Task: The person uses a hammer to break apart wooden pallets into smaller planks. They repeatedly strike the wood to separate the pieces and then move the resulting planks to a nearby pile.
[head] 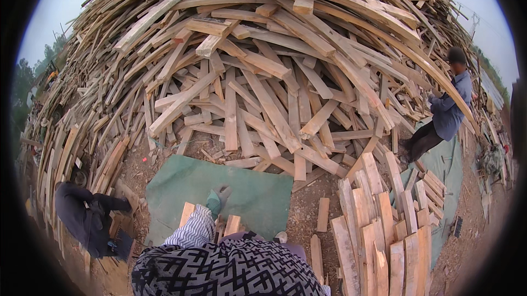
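My left hand [219, 200], in a green and grey work glove, is over a green ground sheet [255, 185]. Its fingers point away from me, and nothing shows in them; whether they are apart is too small to tell. One short wooden piece [187, 213] lies left of my striped sleeve [191, 228]. Another wooden piece [232, 224] is just to the right of the wrist. My right hand is out of view; only a scrap of striped cuff shows at the bottom edge. My patterned garment [230, 269] hides what lies close to my body.
A huge heap of loose timber [267, 69] rises ahead. Stacked boards [374, 238] stand at my right, near two loose offcuts [323, 214]. A bent-over person [78, 217] is at left; another person [451, 94] stands at right by a long timber [436, 69].
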Motion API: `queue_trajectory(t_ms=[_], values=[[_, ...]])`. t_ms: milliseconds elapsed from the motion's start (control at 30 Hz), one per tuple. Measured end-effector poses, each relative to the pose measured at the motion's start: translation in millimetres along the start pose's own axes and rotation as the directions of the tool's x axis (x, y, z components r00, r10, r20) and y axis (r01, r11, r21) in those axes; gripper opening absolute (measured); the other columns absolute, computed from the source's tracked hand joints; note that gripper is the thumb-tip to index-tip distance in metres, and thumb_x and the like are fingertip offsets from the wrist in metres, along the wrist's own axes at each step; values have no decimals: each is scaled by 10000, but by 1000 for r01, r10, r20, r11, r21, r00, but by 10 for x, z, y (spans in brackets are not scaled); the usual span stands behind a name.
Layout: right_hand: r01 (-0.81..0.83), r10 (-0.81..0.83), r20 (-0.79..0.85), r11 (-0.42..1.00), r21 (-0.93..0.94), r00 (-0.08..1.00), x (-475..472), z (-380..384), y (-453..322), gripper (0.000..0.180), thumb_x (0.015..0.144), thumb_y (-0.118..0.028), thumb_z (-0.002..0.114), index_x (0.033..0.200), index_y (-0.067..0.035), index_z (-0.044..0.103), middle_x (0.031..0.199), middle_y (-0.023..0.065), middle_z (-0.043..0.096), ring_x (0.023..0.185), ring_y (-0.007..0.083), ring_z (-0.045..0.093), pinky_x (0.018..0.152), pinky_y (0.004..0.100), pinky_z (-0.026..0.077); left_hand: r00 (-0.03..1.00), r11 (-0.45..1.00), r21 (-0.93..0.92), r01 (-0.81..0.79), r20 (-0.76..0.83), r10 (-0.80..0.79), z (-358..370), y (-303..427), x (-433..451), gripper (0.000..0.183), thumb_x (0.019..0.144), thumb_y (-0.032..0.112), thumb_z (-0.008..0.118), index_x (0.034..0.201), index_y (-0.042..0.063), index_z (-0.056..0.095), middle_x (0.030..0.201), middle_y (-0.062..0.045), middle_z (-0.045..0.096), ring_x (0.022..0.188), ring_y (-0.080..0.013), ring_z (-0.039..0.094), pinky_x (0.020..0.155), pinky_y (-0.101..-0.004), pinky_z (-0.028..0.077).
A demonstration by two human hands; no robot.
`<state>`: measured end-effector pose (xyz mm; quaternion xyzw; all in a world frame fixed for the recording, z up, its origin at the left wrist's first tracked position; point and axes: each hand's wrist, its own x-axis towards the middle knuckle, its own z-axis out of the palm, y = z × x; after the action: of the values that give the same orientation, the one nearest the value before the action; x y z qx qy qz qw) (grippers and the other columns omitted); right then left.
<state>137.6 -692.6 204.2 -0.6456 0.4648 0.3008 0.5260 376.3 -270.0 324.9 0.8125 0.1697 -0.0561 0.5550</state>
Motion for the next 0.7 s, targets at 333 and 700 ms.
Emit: queue_trajectory(t_ms=[333,700], values=[[50,-65,-283,997,-60,957,942,-1652,-1028,367,837,-274,745,1044,15,654,755,86,666,544,191,634,490,345,500,950,935,-173,-311,-47,308,135,2472,261,464,973,249,650,1337,-31,583,1185,-106,679,1059,-165,639,923,-323,508],[848,-760,-649,320,-423,-37,-2315,-2304,-4890,521,945,-194,713,1354,73,535,1197,188,665,1051,225,630,935,340,484,754,721,-245,-649,-77,653,35,4434,1311,457,973,230,647,1355,-13,587,1190,-91,666,1064,-140,625,941,-293,495]])
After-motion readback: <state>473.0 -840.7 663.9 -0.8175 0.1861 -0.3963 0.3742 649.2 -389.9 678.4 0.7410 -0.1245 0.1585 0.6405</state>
